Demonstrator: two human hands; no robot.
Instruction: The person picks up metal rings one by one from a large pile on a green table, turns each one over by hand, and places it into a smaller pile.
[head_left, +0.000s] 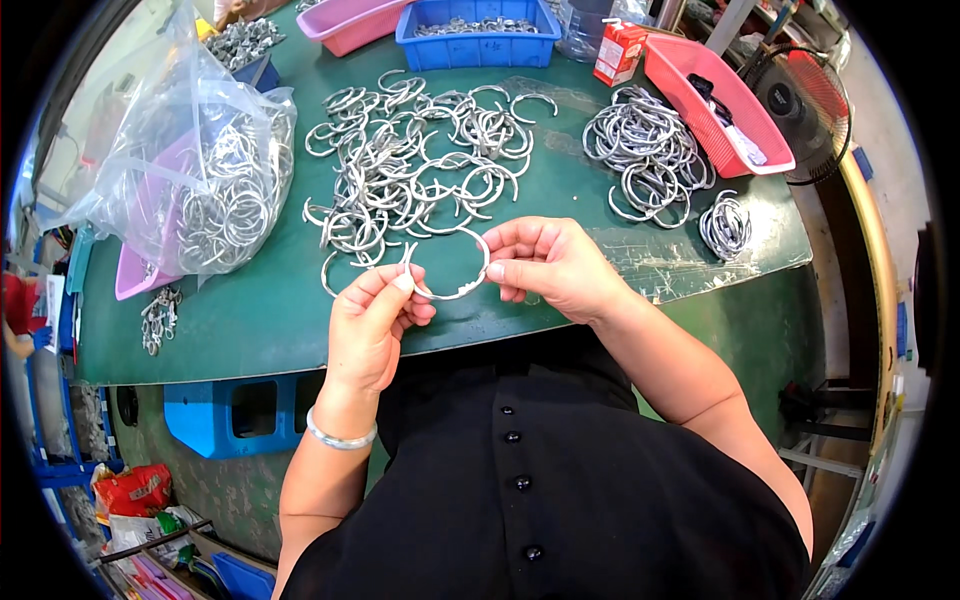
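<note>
A silver metal bangle is held just above the table's near edge, one hand at each side of it. My left hand pinches its left side between thumb and fingers. At its right side, my right hand grips the rim between thumb and forefinger. A short metal end sticks up beside my left fingertips; whether it belongs to this bangle I cannot tell. Just beyond my hands lies a loose heap of open silver bangles. A second pile of bangles sits to the right, beside a small bundle of rings.
A clear plastic bag of bangles leans over a pink basket at left, near small metal pieces. Along the back are a blue bin, a red box and a pink basket. A fan stands far right.
</note>
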